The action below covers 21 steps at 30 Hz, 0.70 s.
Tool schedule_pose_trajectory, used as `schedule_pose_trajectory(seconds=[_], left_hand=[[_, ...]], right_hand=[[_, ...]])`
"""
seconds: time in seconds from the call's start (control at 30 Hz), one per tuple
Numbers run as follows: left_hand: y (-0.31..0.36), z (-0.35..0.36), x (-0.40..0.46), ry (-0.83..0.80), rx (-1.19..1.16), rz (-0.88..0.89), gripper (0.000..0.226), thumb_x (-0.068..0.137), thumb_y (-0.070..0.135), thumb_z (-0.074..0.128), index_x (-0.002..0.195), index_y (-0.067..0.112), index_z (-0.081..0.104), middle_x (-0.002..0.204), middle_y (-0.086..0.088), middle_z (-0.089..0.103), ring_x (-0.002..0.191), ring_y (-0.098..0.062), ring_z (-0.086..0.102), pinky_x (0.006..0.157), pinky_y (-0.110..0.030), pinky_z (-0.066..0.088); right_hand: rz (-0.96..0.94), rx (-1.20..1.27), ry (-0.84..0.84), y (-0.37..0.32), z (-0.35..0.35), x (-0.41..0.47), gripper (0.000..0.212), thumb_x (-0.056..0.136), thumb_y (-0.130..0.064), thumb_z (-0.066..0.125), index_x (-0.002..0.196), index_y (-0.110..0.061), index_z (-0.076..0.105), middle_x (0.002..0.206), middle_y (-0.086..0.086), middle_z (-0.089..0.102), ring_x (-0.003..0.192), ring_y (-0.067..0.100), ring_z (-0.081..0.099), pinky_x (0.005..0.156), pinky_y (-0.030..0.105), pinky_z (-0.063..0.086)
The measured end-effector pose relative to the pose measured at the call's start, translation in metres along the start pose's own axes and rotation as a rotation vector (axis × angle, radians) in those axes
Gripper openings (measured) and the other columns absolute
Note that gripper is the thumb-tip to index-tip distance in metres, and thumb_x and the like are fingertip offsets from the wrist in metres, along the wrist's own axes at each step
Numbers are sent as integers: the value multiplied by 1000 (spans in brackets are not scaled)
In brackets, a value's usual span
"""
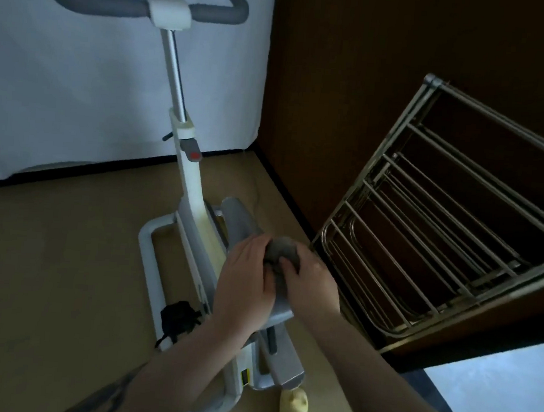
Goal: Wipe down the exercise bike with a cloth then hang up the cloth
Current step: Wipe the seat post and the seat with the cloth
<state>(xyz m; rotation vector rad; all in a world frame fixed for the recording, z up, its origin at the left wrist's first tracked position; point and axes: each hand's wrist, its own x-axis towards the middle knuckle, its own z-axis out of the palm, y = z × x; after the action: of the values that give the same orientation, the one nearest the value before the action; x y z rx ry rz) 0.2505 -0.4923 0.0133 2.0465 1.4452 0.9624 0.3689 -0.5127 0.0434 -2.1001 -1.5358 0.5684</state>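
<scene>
— Forearms come in from the bottom edge, and both hands meet over the bike's seat. What are they doing?

— Left hand and right hand are pressed close together, both curled round a bunched grey cloth. It sits between them, just above the grey saddle of the exercise bike.

— Wiping, then?

— I judge it so, or gathering the cloth up; I cannot tell which. No surface shows clearly whether it has been cleaned. The handlebars and the post lie well beyond the hands, untouched at this moment.

— And the hanging up?

— Not yet done. A metal drying rack stands just to the right of the right hand, its bars bare.

— Any containers?

— None that I can see. The rack is the nearest thing to one, and nothing hangs on it. Below the left hand, on the floor by the bike's base frame, lies a dark bundle with a cord; what it is I cannot say.

— Anything else close by?

— A foot in a yellow sock, beneath the right forearm.
</scene>
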Motion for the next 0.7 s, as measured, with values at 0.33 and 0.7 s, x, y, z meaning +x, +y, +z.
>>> schedule_pose_trajectory(seconds=[0.33,0.7], left_hand=[[5,5,-1,133,166,-196,55,85,34,31,135,15,46,134,-2,51,123,-18,45,107,-36,38],[34,28,-6,318,291,-525,39,87,32,38,120,22,57,115,4,61,103,-17,59,90,-37,48]], right_hand=[[-144,71,-367,-1,-5,50,43,101,-32,45,143,-25,40,136,0,55,119,16,53,100,29,41],[-268,227,-586,8,0,96,29,101,-36,41,130,-35,46,109,-10,61,105,14,59,88,32,47]])
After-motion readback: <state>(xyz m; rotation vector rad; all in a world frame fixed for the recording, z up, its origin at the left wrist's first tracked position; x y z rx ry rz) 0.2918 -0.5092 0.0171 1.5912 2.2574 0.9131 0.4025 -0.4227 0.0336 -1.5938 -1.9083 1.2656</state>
